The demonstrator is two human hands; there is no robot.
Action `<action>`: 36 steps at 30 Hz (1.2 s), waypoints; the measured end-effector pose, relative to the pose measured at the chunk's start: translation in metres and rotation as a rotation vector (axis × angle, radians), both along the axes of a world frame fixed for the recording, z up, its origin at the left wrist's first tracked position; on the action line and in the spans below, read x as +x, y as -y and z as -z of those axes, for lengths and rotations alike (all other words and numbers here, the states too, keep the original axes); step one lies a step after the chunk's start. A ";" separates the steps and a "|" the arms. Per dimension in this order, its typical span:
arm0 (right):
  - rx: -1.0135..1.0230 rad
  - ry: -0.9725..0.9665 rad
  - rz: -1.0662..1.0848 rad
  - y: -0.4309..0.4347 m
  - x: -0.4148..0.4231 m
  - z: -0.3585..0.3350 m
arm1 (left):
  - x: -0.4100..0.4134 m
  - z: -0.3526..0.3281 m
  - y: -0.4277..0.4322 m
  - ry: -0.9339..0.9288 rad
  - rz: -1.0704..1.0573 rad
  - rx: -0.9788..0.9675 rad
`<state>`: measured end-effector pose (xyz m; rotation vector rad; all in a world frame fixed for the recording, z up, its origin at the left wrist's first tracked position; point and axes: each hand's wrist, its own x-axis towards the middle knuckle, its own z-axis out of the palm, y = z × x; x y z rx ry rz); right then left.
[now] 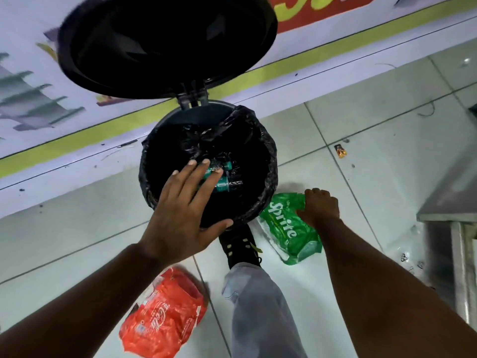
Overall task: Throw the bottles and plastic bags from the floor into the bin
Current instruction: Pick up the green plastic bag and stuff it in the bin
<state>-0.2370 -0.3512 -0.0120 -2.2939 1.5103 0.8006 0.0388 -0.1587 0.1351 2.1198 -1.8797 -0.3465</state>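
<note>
**Inspector:** State the condition of the receptacle.

**Operator:** The round black pedal bin with a black plastic liner (268, 156) stands on the pale tiled floor (374, 177) against the printed wall panel (77, 140). Its round black lid (165, 45) is raised on the rear hinge. A black lace-up shoe (241, 245) sits at the front base of the bin, below a grey trouser leg (260, 311). Green-labelled plastic bottles (223, 180) lie at the bottom, inside the liner.

**Inspector:** Left hand?

**Operator:** The left hand (185, 215) is over the bin opening, palm down, fingers spread and released. It grips nothing.

**Inspector:** Right hand?

**Operator:** The right hand (320, 208) is down at floor level, just right of the bin. Its fingers are clenched on the top edge of the crumpled green plastic bag printed "Sprite" (286, 231). The bag's lower part appears to rest on the tiles beside the shoe.

**Inspector:** Other items on the floor?

**Operator:** A crumpled red plastic bag with white lettering (162, 316) lies on the tiles near the trouser leg, under the left forearm. A small orange wrapper (340, 151) lies well apart, right of the bin.
</note>
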 end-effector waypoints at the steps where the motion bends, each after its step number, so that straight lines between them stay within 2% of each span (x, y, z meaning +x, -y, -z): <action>1: 0.003 -0.025 0.015 -0.001 0.000 0.008 | 0.001 0.002 0.003 -0.004 -0.010 -0.007; 6: -0.058 -0.061 0.060 -0.002 0.003 0.028 | 0.003 0.008 0.022 0.033 -0.004 0.032; 10: -0.109 -0.037 0.069 -0.007 0.002 0.003 | 0.002 -0.008 0.024 0.066 0.000 0.083; 17: -0.195 0.066 0.035 -0.017 -0.011 -0.132 | 0.004 -0.107 0.004 0.105 -0.062 0.122; 27: -0.447 0.464 0.121 -0.035 0.016 -0.362 | 0.027 -0.293 -0.023 0.169 -0.182 0.070; 32: -0.434 0.660 0.061 -0.038 0.050 -0.416 | 0.051 -0.334 -0.042 0.192 -0.263 0.020; 36: -0.380 0.761 0.004 -0.041 0.089 -0.425 | 0.068 -0.330 -0.057 0.215 -0.305 0.016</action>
